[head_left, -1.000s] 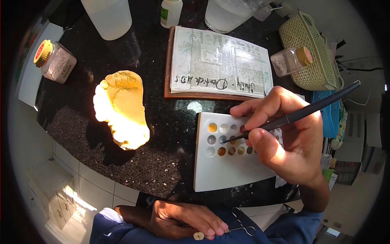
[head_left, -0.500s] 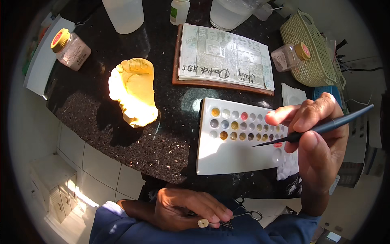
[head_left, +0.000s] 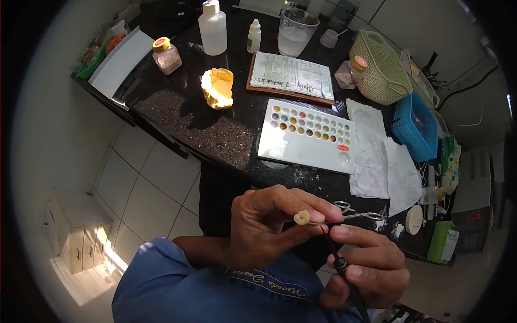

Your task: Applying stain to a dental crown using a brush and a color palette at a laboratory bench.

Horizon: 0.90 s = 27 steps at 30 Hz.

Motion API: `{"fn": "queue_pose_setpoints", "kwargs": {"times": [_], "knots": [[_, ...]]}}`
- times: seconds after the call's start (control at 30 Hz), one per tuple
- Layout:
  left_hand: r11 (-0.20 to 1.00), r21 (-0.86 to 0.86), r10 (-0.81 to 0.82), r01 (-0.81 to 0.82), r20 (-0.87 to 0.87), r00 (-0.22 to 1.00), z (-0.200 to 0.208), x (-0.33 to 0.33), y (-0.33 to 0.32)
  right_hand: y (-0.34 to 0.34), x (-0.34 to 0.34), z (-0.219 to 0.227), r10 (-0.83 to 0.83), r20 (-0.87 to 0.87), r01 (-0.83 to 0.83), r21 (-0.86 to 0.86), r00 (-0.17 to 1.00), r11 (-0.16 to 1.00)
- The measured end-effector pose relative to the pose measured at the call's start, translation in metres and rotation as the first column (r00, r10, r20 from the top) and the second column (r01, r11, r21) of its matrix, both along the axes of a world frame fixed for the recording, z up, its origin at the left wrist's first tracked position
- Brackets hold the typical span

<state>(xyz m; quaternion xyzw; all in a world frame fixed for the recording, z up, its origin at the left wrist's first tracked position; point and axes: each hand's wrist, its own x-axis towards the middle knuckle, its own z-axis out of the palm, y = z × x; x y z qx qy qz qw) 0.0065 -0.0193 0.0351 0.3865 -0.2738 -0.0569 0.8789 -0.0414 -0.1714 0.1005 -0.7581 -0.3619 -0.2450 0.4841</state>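
Note:
My left hand (head_left: 264, 223) is closed on a slim metal forceps with ring handles (head_left: 371, 216), level in front of my chest. At the tip end sits a small cream-coloured tooth crown (head_left: 301, 217) with a brownish spot on its top. From below right, my right hand (head_left: 374, 264) pinches a fine black paintbrush (head_left: 340, 264). The brush tip points up beside the left fingertips and the forceps; whether it touches them I cannot tell. Beyond the hands lies a white palette (head_left: 291, 151) with rows of coloured wells.
A yellow dental cast (head_left: 225, 89) stands on the dark counter (head_left: 167, 105). Behind the palette is a covered tile in a brown frame (head_left: 291, 75). Bottles (head_left: 213, 32), a water cup (head_left: 296, 35), powder jars (head_left: 167, 56), paper towels (head_left: 369, 161) and baskets (head_left: 414, 129) surround it.
My right hand has brought the brush from above the palette down to the left hand. The left hand with forceps and crown has risen, and the view has shifted back, showing more counter.

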Motion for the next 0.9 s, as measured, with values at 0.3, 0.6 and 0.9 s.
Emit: {"fn": "queue_pose_setpoints", "kwargs": {"times": [0.3,0.6,0.9], "knots": [[0.998,0.061,0.03,-0.03,-0.003,1.0,0.006,-0.003,-0.016,-0.012,-0.001,-0.013,-0.099,0.115,0.101,-0.019,0.988,0.995],[0.995,0.092,0.048,-0.05,0.029,0.998,0.003,0.0,-0.021,-0.018,0.003,-0.013,-0.098,0.094,0.1,-0.021,0.991,0.995],[0.994,0.101,0.044,-0.05,0.062,0.997,0.003,0.001,-0.021,-0.019,0.003,-0.01,-0.093,0.098,0.1,-0.066,0.991,0.993]]}}
